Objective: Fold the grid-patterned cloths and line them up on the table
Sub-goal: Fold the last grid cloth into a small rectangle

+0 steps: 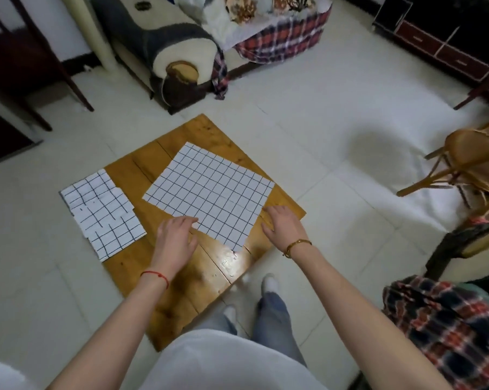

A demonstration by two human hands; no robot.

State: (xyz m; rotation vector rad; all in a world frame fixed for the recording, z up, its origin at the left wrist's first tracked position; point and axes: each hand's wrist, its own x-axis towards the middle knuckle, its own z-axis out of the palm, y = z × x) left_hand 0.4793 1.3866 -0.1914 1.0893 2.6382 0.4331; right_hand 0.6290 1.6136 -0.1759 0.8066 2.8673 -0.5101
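Cloth (209, 192) lies flat, skewed; long axis toward far-left.

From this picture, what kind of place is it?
Most likely a living room in a home: a sofa draped with plaid cloth, a wicker chair on the tiled floor, and a low wooden table.

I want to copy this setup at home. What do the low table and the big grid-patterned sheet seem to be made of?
The table looks like wooden planks with a glossy varnish: grain, seams between boards and a bright glare patch show. The spread grid cloth looks like thin white fabric with dark printed lines; it lies very flat with crisp edges, so a stiff or paper-like material cannot be ruled out.
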